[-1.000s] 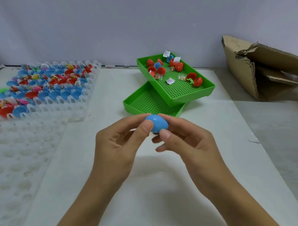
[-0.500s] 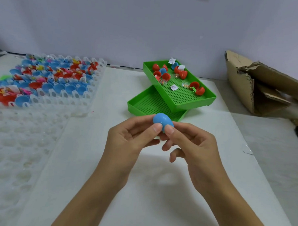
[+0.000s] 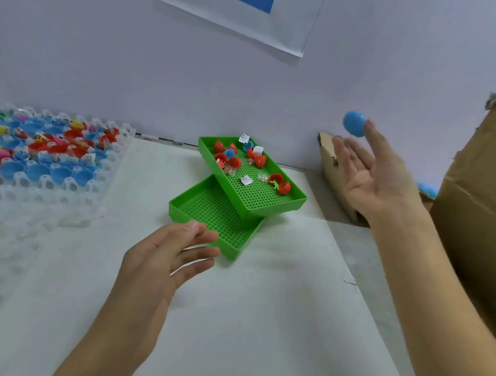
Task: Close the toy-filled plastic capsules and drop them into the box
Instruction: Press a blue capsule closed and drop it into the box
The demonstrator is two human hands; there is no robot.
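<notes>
The closed blue capsule [image 3: 354, 127] sits at the tips of the raised right hand [image 3: 375, 176], whose palm is turned up and fingers spread loose; whether a fingertip touches it or it is free in the air I cannot tell. Just to the right rises the brown cardboard box [image 3: 473, 214], its flap filling that side of the view. The left hand [image 3: 167, 255] hovers low over the white table [image 3: 249, 315], fingers straight and empty, near the corner of the lower green perforated tray [image 3: 211, 214]. A second green tray [image 3: 257, 199] rests slanted across it, carrying open red and blue capsule halves [image 3: 228, 155], small toys and white paper tags too small to read. At far left a clear plastic cell tray [image 3: 56, 179] holds many more halves. A white sheet with a blue band [image 3: 243, 0] hangs on the wall; no lettering shows.
</notes>
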